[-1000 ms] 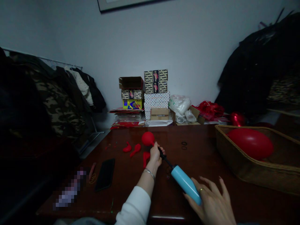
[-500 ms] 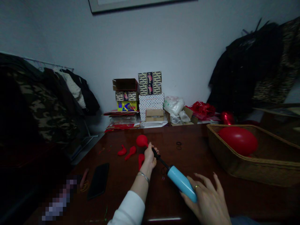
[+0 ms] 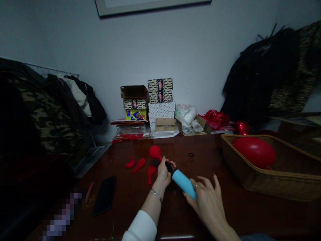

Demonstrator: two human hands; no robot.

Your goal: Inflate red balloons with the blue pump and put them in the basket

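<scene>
My left hand (image 3: pixel 164 172) is closed around the neck of a red balloon (image 3: pixel 154 152), pinching it on the black end of a hand balloon pump (image 3: pixel 184 182). The balloon is slightly filled, a small round bulb. My right hand (image 3: pixel 209 202) grips the pump's light blue barrel between thumb and palm, with its other fingers stretched out. The barrel's front now sits close to my left hand, and little of the black rod shows. Left of my hands lie several limp red balloons: one curled (image 3: pixel 130 162), one elongated (image 3: pixel 139 164), and one near my left wrist (image 3: pixel 150 174).
A wicker basket (image 3: pixel 271 179) with a large inflated red balloon (image 3: pixel 254 151) stands at the right. A black phone (image 3: pixel 104 195) lies on the left of the dark wooden table (image 3: pixel 200 221). Dark rubber bands (image 3: pixel 191 157) lie beyond the pump. Stacked boxes (image 3: pixel 162 115) stand against the wall.
My right hand has pushed the blue barrel up and left toward my left hand, so the black rod has slid in. The held balloon has shifted slightly right and looks about as big.
</scene>
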